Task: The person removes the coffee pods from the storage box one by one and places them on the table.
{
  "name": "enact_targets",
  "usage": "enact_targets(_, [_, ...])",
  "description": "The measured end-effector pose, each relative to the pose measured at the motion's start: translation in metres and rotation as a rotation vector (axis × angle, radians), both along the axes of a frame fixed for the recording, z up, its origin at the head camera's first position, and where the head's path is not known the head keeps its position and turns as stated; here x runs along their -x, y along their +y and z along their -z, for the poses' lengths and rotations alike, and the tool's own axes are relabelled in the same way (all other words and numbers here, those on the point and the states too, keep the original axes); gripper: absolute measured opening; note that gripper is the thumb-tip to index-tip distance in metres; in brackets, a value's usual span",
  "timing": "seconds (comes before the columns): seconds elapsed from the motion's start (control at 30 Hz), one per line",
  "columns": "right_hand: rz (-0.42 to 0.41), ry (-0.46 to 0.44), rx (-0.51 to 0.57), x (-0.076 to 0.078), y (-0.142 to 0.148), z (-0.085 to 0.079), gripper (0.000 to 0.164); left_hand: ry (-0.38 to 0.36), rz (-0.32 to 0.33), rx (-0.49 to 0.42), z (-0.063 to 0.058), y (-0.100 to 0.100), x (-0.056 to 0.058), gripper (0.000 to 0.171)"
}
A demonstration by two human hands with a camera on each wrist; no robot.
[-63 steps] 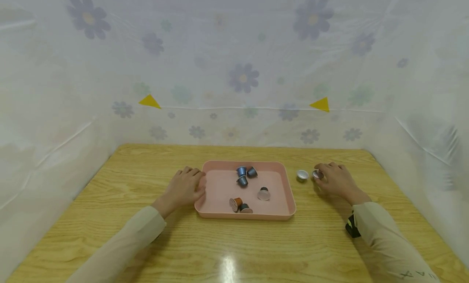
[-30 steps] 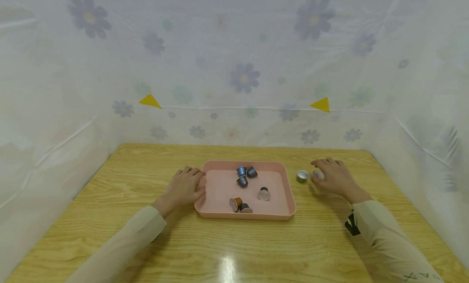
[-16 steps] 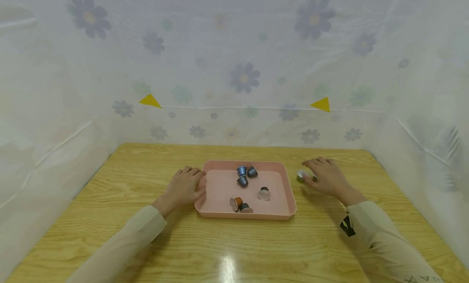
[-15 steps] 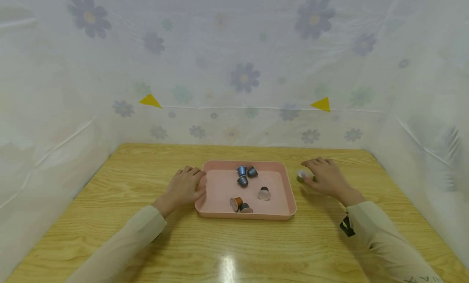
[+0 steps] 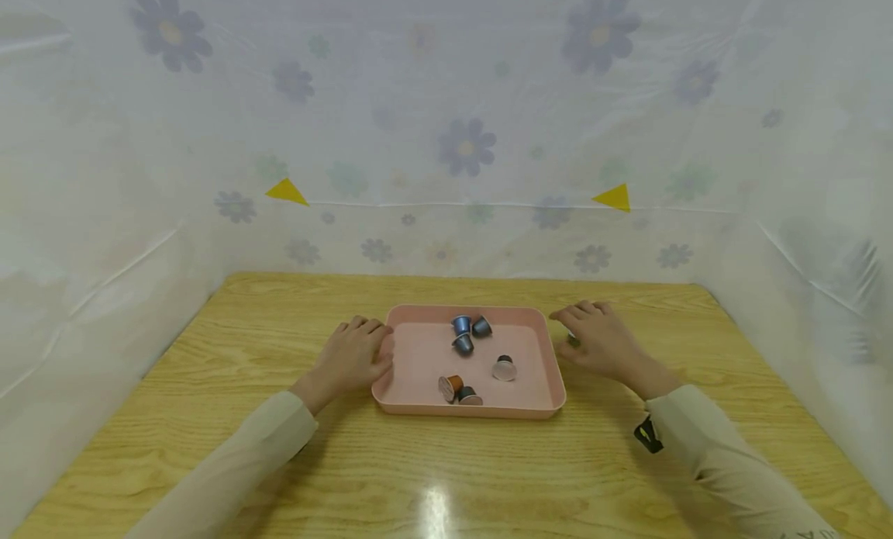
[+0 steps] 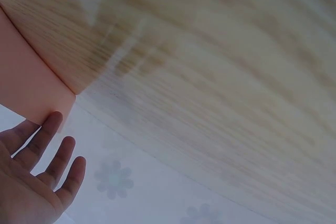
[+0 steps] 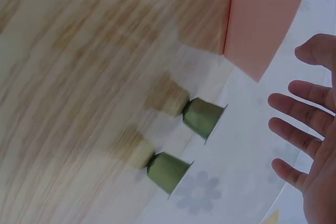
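My left hand rests at the left rim of a pink tray; in the left wrist view a fingertip touches the tray's wall and the other fingers are spread loosely. My right hand hovers just right of the tray, holding nothing, its fingers relaxed and apart. Under it, two green coffee capsules stand lid up on the table: one capsule nearer the tray, another capsule beside it. In the head view the hand mostly hides them.
Several other capsules lie in the tray: a blue capsule and dark ones at the back, an orange capsule and a dark green capsule in front, and a pale-lidded capsule at right. Flowered sheeting surrounds the table.
My right hand let go of the farther-right capsule, then moved left over both capsules to the tray's right edge. The left hand stayed at the rim.
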State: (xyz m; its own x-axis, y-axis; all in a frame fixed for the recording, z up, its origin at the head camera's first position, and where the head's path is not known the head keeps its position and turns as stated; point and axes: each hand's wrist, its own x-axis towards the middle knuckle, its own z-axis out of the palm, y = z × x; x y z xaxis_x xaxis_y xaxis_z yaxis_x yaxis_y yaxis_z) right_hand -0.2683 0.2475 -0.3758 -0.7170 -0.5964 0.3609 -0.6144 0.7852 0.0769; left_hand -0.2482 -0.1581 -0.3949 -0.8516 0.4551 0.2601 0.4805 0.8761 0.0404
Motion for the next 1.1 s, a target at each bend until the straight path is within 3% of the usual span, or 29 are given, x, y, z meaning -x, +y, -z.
enact_targets(0.37, [-0.101, 0.061, -0.053, -0.004, -0.018, 0.001, 0.039, -0.004, -0.002, 0.007, 0.0, 0.001, 0.0, 0.041])
enact_targets(0.73, [-0.152, 0.032, -0.098, -0.008, -0.032, 0.007, 0.042, -0.005, 0.007, -0.004, -0.001, 0.001, 0.0, 0.04])
enact_targets(1.1, [-0.216, 0.035, -0.158, -0.013, -0.043, 0.009, 0.03, -0.003, 0.005, 0.001, 0.001, 0.001, 0.001, 0.04])
